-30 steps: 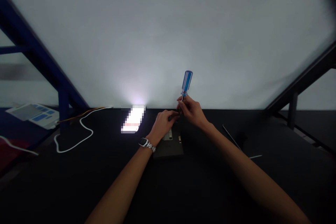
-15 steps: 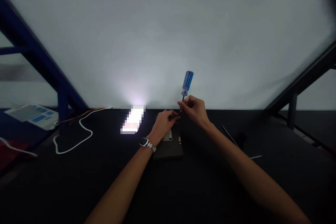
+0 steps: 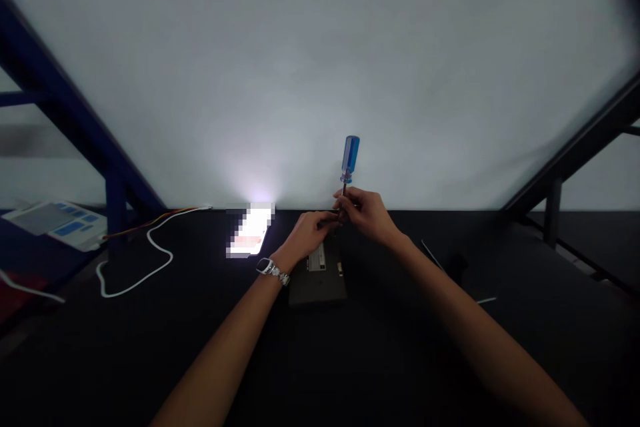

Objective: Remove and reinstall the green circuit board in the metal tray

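My right hand (image 3: 367, 213) pinches the shaft of a screwdriver (image 3: 351, 155) with a clear blue handle. The tool stands almost upright, handle up, and its tip is hidden among my fingers. Close beside it, my left hand (image 3: 311, 235), with a watch and a silver bracelet at the wrist, has its fingertips pressed together near the shaft. What those fingertips pinch is too small and dark to make out. Below both hands a dark flat device (image 3: 318, 288) lies on the table, with a pale label and a small brass-coloured part at its right edge.
On the black table (image 3: 390, 353), a brightly lit screen (image 3: 250, 230) stands left of the device. A white cable (image 3: 159, 248) curls farther left, near a white and blue panel (image 3: 60, 221). A thin metal rod (image 3: 433, 253) lies right of my right forearm. A grey wall rises behind.
The screwdriver has shifted slightly left and become more upright. My right hand has moved slightly left, closer to my left fingertips. The view has shifted a little.
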Action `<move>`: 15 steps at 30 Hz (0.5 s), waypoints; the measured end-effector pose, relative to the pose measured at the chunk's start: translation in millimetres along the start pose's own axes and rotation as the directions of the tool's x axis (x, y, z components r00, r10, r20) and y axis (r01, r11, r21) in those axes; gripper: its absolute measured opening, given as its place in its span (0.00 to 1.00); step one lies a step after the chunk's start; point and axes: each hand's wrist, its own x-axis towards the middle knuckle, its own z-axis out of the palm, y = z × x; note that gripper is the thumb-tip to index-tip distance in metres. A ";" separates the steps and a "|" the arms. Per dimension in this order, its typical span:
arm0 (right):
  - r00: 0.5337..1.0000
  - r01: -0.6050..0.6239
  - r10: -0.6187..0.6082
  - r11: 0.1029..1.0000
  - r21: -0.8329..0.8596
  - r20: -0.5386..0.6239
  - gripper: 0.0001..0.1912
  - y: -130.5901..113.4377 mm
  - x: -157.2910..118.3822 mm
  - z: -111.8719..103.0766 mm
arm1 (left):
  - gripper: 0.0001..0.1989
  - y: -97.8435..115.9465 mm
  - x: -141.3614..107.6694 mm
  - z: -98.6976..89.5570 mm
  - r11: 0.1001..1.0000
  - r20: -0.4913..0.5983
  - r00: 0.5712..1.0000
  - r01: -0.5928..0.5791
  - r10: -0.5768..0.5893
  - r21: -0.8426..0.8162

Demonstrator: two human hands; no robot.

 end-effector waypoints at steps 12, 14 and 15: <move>0.979 -0.097 0.125 0.981 0.170 -0.163 0.18 2.5 3.8 3.2 | 0.08 6.0 -4.1 8.7 0.997 -0.137 0.990 0.042 -0.032 0.072; 0.977 -0.103 0.135 0.977 0.186 -0.168 0.16 0.7 2.7 5.1 | 0.08 4.6 -3.5 8.3 0.997 -0.133 0.990 0.043 -0.035 0.060; 0.976 -0.104 0.136 0.978 0.183 -0.172 0.16 -0.6 2.1 6.0 | 0.08 3.9 -3.2 8.3 0.997 -0.138 0.990 0.049 -0.041 0.058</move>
